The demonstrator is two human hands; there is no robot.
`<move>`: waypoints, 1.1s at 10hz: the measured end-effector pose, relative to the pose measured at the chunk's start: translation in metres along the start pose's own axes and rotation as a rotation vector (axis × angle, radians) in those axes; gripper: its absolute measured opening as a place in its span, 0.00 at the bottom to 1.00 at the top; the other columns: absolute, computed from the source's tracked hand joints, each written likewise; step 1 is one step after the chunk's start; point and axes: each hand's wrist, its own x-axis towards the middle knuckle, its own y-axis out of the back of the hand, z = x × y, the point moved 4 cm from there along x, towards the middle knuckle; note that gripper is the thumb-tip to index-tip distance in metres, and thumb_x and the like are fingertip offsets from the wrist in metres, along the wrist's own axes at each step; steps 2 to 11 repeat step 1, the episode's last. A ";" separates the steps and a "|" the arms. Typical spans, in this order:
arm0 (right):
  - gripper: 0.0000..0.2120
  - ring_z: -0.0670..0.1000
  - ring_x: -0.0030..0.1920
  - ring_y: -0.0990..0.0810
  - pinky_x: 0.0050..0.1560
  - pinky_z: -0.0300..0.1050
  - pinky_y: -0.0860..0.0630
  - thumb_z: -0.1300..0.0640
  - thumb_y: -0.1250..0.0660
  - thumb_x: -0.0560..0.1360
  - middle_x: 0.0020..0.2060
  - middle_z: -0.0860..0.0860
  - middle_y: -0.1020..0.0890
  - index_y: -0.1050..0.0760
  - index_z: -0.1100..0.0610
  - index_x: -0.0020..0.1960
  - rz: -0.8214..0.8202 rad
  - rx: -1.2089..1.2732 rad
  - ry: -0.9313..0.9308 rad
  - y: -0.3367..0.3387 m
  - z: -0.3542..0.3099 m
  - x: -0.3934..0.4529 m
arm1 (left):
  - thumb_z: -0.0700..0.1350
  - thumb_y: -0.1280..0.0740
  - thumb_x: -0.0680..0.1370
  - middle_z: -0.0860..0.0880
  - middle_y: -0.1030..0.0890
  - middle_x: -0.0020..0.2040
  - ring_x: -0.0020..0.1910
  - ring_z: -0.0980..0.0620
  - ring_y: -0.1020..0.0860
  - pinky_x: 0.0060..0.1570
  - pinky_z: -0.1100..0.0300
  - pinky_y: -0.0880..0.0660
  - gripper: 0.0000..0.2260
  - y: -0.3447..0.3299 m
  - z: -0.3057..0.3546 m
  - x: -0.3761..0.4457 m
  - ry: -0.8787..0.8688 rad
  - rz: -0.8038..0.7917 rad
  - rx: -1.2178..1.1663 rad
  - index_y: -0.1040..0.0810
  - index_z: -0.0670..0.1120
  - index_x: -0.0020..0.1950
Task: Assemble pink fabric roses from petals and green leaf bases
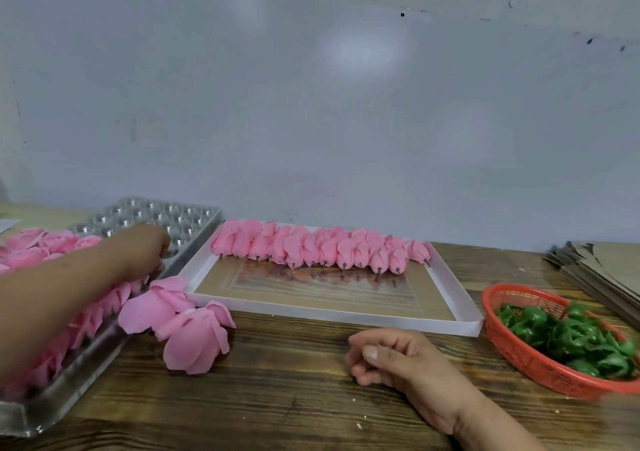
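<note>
The left hand [147, 248] reaches into the far-left plastic tray [194, 229]; its grip is hidden. The right hand [391, 357] rests loosely curled, empty, on the desk [294, 381]. A row of roses [322, 246] is done; many green bases [568, 340] remain.

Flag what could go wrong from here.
1. Two loose roses lie on the table against the plastic tray, under the left arm; pulling the left hand back could drag or crush them.
2. The red basket of green bases sits near the table's right edge; a blind reach by the right hand could tip it.
</note>
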 end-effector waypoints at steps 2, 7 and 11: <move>0.18 0.52 0.37 0.20 0.41 0.42 0.22 0.59 0.29 0.63 0.40 0.61 0.18 0.22 0.67 0.51 0.032 -0.066 -0.047 -0.003 -0.008 -0.004 | 0.40 0.35 0.75 0.49 0.19 0.39 0.35 0.53 0.22 0.29 0.65 0.33 0.05 0.002 -0.001 -0.005 0.010 0.018 -0.044 0.21 0.44 0.49; 0.18 0.52 0.37 0.20 0.41 0.42 0.22 0.59 0.29 0.63 0.40 0.61 0.18 0.22 0.67 0.51 0.032 -0.066 -0.047 -0.003 -0.008 -0.004 | 0.40 0.35 0.75 0.49 0.19 0.39 0.35 0.53 0.22 0.29 0.65 0.33 0.05 0.002 -0.001 -0.005 0.010 0.018 -0.044 0.21 0.44 0.49; 0.18 0.52 0.37 0.20 0.41 0.42 0.22 0.59 0.29 0.63 0.40 0.61 0.18 0.22 0.67 0.51 0.032 -0.066 -0.047 -0.003 -0.008 -0.004 | 0.40 0.35 0.75 0.49 0.19 0.39 0.35 0.53 0.22 0.29 0.65 0.33 0.05 0.002 -0.001 -0.005 0.010 0.018 -0.044 0.21 0.44 0.49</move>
